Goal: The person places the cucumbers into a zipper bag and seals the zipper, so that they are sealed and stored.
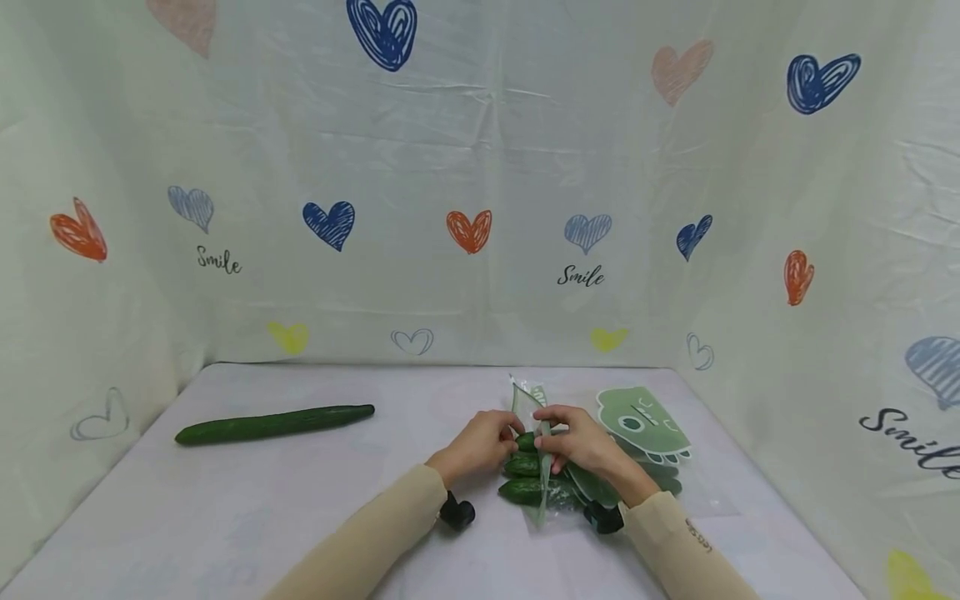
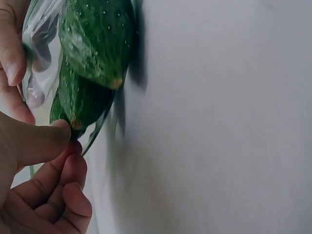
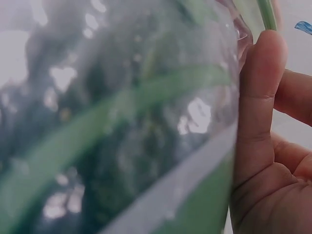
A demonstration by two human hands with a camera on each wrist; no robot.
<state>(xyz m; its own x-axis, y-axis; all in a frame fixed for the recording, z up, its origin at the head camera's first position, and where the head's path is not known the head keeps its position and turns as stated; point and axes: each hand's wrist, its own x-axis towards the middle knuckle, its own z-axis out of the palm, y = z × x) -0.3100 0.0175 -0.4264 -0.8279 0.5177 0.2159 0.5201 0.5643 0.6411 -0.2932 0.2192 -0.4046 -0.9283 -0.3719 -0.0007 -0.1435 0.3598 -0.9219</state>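
Note:
A clear zip bag (image 1: 546,500) with a green cartoon print lies on its side, its mouth facing left. Several short, bumpy cucumbers (image 1: 522,490) stick partly out of that mouth, and others show through the plastic. My left hand (image 1: 480,446) is at the far side of the opening; its thumb and fingers pinch the tip of a cucumber (image 2: 80,105) in the left wrist view. My right hand (image 1: 581,442) grips the upper edge of the mouth between thumb and fingers. In the right wrist view the bag's printed film (image 3: 117,117) fills most of the picture, blurred.
One long cucumber (image 1: 273,425) lies apart on the left of the white table (image 1: 315,517). Behind the table hangs a pale curtain (image 1: 420,283) printed with hearts. A black wrist device (image 1: 456,512) sits under the left wrist, another (image 1: 602,517) under the right.

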